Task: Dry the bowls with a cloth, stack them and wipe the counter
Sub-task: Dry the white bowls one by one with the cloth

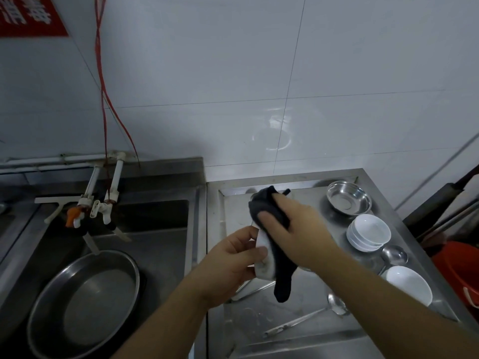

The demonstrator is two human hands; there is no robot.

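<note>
The dark cloth (pixel 269 216) covers most of the white bowl (pixel 263 257) held on edge; only the bowl's lower left part shows. The right hand (pixel 298 226) hides part of the cloth. Both forearms are cut off by the bottom edge. The red sign (pixel 28 14) is cut off at the top left corner, its characters incomplete. The orange bucket (pixel 458 270) is cut off by the right edge. The count of the stacked white bowls (pixel 368 233) cannot be determined.

A pan (pixel 85 304) lies in the sink (pixel 155 237) at left; on the counter (pixel 298 340) at right, stacked bowls (pixel 368 233) sit between a metal bowl (pixel 348 198) behind and a single bowl (pixel 409 285) in front.
</note>
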